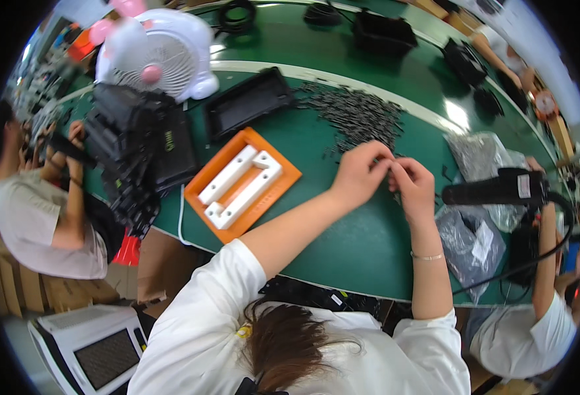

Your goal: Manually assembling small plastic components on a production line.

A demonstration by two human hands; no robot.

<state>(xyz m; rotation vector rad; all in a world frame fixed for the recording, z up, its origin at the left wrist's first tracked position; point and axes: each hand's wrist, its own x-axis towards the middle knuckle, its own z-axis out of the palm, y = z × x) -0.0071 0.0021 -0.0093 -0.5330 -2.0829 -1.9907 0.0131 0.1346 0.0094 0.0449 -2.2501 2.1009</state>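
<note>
Over the green table, my left hand (361,172) and my right hand (415,187) meet at the fingertips, both closed in a pinch. Whatever sits between the fingertips is too small to make out. Some dark bits show just below my right fingers. Right behind my hands spreads a loose pile of small, thin black parts (359,112). To the left of my left forearm lies an orange fixture board (283,172) bearing white blocks (247,191) with dark holes.
A black tray (250,102) lies behind the fixture. Stacked black casings (138,138) and a white-and-pink fan (161,62) stand left. A black corded handheld tool (494,189) and plastic bags (471,247) are at right. Co-workers sit on both sides.
</note>
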